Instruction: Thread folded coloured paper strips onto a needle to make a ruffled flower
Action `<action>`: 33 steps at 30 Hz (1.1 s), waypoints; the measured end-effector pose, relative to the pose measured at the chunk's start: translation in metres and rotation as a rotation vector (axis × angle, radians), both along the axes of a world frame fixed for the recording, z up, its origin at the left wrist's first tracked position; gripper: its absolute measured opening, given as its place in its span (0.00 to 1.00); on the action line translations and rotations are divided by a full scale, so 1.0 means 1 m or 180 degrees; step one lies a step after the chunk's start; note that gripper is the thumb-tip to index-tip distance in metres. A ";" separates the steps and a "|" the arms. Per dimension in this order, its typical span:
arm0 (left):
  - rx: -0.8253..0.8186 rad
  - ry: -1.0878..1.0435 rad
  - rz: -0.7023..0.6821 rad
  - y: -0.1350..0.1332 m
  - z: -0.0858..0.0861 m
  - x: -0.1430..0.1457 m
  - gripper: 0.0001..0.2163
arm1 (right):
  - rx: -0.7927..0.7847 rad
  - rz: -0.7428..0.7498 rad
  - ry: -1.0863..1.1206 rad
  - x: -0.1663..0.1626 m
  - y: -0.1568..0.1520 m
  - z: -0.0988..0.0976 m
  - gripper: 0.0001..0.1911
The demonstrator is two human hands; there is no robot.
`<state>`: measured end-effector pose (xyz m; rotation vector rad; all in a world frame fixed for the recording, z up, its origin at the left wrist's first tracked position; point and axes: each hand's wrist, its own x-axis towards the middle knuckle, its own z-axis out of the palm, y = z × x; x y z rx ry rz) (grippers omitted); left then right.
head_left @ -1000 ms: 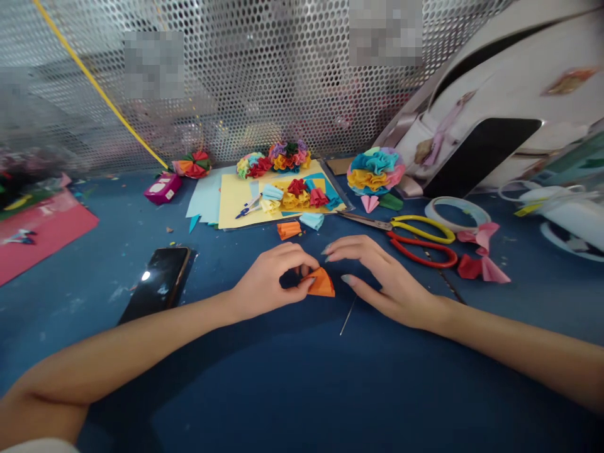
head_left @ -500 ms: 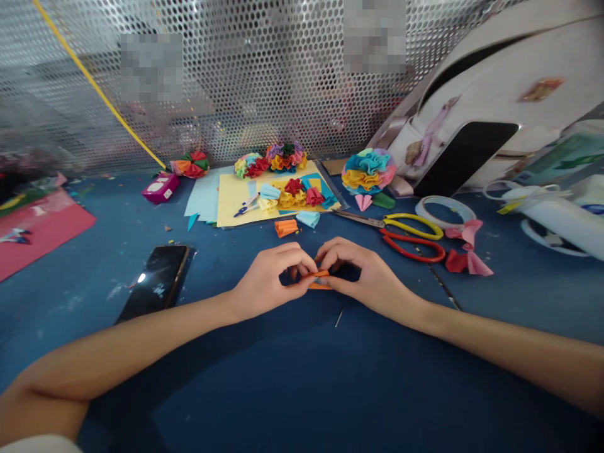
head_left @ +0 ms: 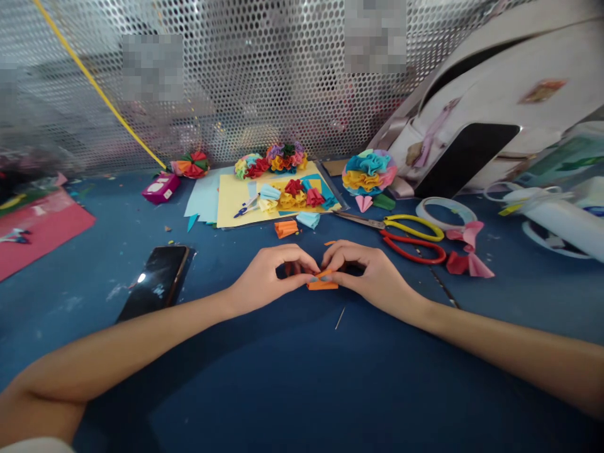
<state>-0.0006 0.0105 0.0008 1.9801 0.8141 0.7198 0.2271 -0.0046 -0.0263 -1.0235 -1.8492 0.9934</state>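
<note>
Between both sets of fingertips sits a small orange folded paper (head_left: 323, 285), low over the blue table. My left hand (head_left: 271, 280) pinches its left end, thumb in front. From the other side, my right hand (head_left: 365, 274) is closed on the right end, and an orange sliver shows beyond its fingers. A thin needle-like pin (head_left: 340, 318) lies on the table just below the paper. Farther back are a pleated orange paper piece (head_left: 285, 228) and a light blue one (head_left: 308, 219). Scissors (head_left: 410, 228) with yellow and red handles lie beyond my right hand.
Yellow paper sheets (head_left: 231, 198) carry several crinkled paper pieces. A multicoloured paper flower (head_left: 369, 172), a tape roll (head_left: 446, 212) and a pale backpack (head_left: 495, 75) stand right. A phone (head_left: 155, 283) lies beside my left forearm. A perforated metal panel (head_left: 283, 82) closes the back.
My fingers have shifted slightly on the orange paper, and more of its front face shows now. My left hand sits a touch lower. The pin lies more fully in view.
</note>
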 end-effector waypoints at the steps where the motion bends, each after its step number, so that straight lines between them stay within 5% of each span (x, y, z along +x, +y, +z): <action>1: -0.0013 -0.0022 -0.0016 0.001 -0.001 0.000 0.04 | -0.0015 0.0008 0.0017 0.000 0.000 0.000 0.11; 26: -0.0189 0.0029 0.0058 -0.003 -0.006 0.004 0.07 | 0.0375 0.0061 -0.0026 -0.003 -0.005 0.002 0.07; 33: -0.0413 -0.0010 0.0056 -0.001 -0.009 0.003 0.07 | 0.0998 -0.0091 -0.0171 -0.001 -0.009 0.004 0.01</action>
